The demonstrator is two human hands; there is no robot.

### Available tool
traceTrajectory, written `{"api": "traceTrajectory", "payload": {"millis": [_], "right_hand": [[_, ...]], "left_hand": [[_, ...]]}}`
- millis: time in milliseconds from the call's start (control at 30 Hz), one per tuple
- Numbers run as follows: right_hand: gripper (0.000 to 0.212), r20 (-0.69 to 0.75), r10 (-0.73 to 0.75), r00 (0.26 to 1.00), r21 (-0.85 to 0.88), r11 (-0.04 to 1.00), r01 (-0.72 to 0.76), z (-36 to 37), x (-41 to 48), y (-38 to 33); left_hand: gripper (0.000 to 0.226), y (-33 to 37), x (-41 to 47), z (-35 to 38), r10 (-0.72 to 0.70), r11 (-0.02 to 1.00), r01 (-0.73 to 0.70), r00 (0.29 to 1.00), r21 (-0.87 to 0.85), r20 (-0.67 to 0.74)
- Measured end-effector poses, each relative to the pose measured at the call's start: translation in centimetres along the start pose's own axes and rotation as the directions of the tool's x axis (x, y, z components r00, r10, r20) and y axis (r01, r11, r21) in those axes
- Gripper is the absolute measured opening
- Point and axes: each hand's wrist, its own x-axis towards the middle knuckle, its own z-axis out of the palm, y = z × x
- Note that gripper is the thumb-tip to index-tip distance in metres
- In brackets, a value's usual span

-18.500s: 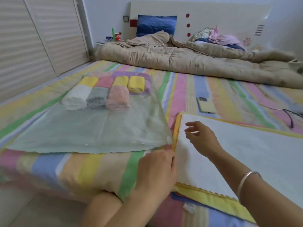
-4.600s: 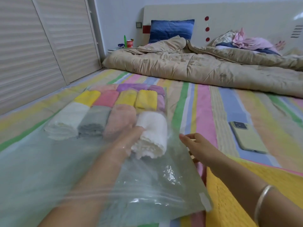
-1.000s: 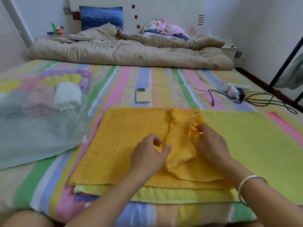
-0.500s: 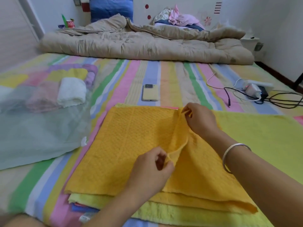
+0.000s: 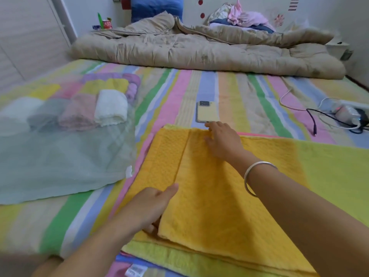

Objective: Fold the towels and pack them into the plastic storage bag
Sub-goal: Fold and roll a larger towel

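Note:
An orange towel [image 5: 209,196] lies on a stack of towels at the near edge of the bed, on top of a yellow-green towel [image 5: 329,166]. Its right part is folded over to the left, leaving a strip of the lower layer bare. My left hand [image 5: 151,206] grips the near end of the folded edge, thumb on top and fingers under. My right hand [image 5: 221,140] rests flat on the far end of the fold. To the left lies the clear plastic storage bag [image 5: 60,160], holding several rolled towels, among them a white one [image 5: 110,108].
A phone [image 5: 207,114] lies on the striped sheet just beyond the towels. A power strip with cables [image 5: 343,114] sits at the right. A beige quilt [image 5: 199,50] is bunched across the head of the bed. A cupboard wall stands at the left.
The lifted orange flap has been brought over to the left and laid flat. My right hand has let go of its corner and now rests on the towel.

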Motion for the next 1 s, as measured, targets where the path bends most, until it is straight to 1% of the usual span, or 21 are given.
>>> {"api": "traceTrajectory", "payload": {"millis": [33,100,167,233,300,333,467,567,667,800,867,1000], "right_hand": [[0.043,0.017,0.005,1.0,0.028,1.0,-0.005,0.0,0.2,0.2],[0.039,0.043,0.015,0.999,0.066,0.998,-0.017,-0.1,0.8,0.4],[0.035,0.053,0.033,0.998,0.084,0.996,-0.037,-0.3,1.4,0.4],[0.033,0.07,0.042,0.997,0.05,0.998,-0.046,-0.4,2.1,0.1],[0.032,0.094,0.054,0.994,0.021,0.998,-0.056,-0.5,2.7,-0.2],[0.031,0.1,0.066,0.993,0.034,0.997,-0.07,-0.5,3.0,-0.4],[0.025,0.054,0.111,0.992,0.181,0.976,-0.119,-0.1,3.8,-1.6],[0.021,0.036,0.121,0.992,0.269,0.955,-0.127,0.1,4.7,-3.3],[0.023,0.038,0.09,0.995,0.278,0.956,-0.097,0.5,6.1,-5.5],[0.024,0.041,0.077,0.996,0.265,0.96,-0.086,1.6,7.8,-7.9],[0.023,0.036,0.083,0.996,0.254,0.963,-0.089,2.3,8.3,-8.6],[0.025,0.044,0.086,0.995,0.245,0.965,-0.094,3.9,8.5,-9.0]], "left_hand": [[0.052,0.3,0.6,0.1,0.008,0.996,-0.005,1.0,0.09,-0.03],[0.051,0.8,1.5,0.4,0.044,0.975,-0.032,0.998,0.218,-0.049],[0.051,0.7,2.2,0.7,0.084,0.957,-0.072,0.996,0.282,-0.032],[0.052,0.1,2.3,0.9,0.143,0.934,-0.115,0.988,0.338,-0.058],[0.05,-0.6,1.9,1.4,0.249,0.891,-0.172,0.959,0.42,-0.134],[0.048,-0.9,1.5,1.7,0.296,0.866,-0.191,0.94,0.462,-0.168],[0.031,-1.3,0.3,1.9,0.42,0.765,-0.217,0.882,0.607,-0.214],[0.028,-1.8,-0.2,0.0,0.465,0.749,-0.196,0.836,0.633,-0.291],[0.038,-2.9,-0.1,-2.4,0.455,0.779,-0.155,0.807,0.607,-0.378],[0.047,-4.7,0.3,-4.0,0.442,0.805,-0.133,0.784,0.578,-0.436],[0.047,-5.2,0.4,-4.2,0.429,0.82,-0.128,0.782,0.558,-0.451],[0.047,-5.6,0.7,-4.4,0.388,0.833,-0.094,0.803,0.545,-0.453]]}}
